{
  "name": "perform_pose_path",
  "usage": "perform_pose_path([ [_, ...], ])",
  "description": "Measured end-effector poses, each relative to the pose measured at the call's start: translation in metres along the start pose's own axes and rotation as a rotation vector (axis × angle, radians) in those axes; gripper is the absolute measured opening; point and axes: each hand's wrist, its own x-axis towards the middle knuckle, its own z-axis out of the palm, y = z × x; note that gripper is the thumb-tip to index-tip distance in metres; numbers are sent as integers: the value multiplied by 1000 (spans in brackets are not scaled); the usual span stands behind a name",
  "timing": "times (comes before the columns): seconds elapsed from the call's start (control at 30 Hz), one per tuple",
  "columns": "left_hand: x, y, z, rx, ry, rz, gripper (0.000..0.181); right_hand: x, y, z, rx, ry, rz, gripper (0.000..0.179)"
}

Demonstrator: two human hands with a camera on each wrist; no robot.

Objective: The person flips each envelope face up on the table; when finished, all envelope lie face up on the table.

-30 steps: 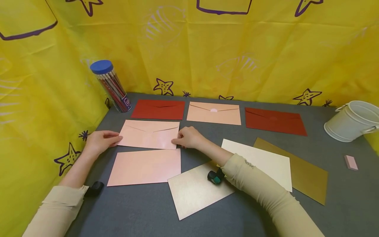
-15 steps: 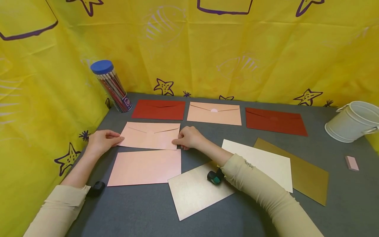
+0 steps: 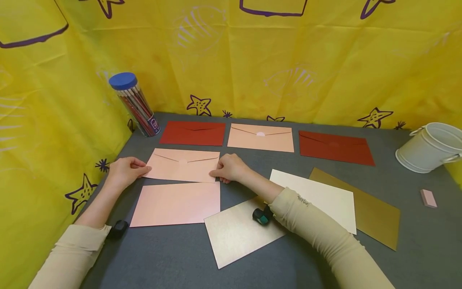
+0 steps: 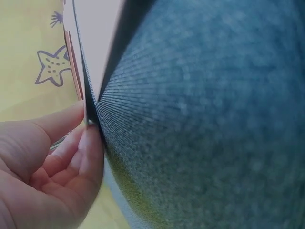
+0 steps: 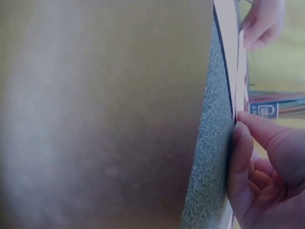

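A pale pink envelope (image 3: pixel 182 170), flap side up, lies between my two hands. My left hand (image 3: pixel 124 172) pinches its left edge between thumb and fingers; the left wrist view also has this hand (image 4: pixel 57 167) at the paper's edge. On the right edge, the thumb and curled fingers of my right hand (image 3: pixel 232 166) pinch the lower corner. Just in front lies another pink envelope (image 3: pixel 177 204), plain side up. Behind are a red envelope (image 3: pixel 193 134), a peach envelope (image 3: pixel 260 142) with a whitish round seal, and a second red envelope (image 3: pixel 335 148).
Under my right forearm lie a champagne envelope (image 3: pixel 238 237), a cream envelope (image 3: pixel 321 198) and a gold envelope (image 3: pixel 382 216). A blue-lidded pencil tub (image 3: pixel 137 106) stands back left. At right are a white bucket (image 3: pixel 422 148) and a small pink eraser (image 3: pixel 428 198).
The held envelope's far edge has come slightly lower and nearer, and its flap lines now show more fully. Both hands keep their grip, nearly in place.
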Motion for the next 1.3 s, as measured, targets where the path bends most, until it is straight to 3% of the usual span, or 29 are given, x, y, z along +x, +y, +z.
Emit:
perform_pose_path([
  [0.33, 0, 0, 3, 8, -6, 27, 35, -2, 3, 2, -6, 17, -14, 28],
  [0.47, 1, 5, 4, 48, 5, 70, 31, -4, 6, 1, -6, 17, -40, 25],
  [0.6, 0, 17, 8, 99, 18, 140, 28, -10, 14, -2, 69, 10, -79, 20],
  [0.7, -4, 34, 15, 91, 43, 233, 27, -21, 24, -10, 142, 18, -91, 18],
  [0.8, -10, 56, 26, 13, 66, 352, 22, -40, 35, -23, 190, 39, -108, 20],
  [0.97, -19, 100, 46, -79, 43, 524, 16, -86, 58, -53, 173, 108, -152, 28],
  [1.2, -34, 153, 77, -169, -97, 750, 20, -151, 105, -78, 163, 201, -169, 39],
  [1.3, -36, 173, 95, -139, -201, 870, 28, -179, 125, -81, 50, 231, -184, 44],
])
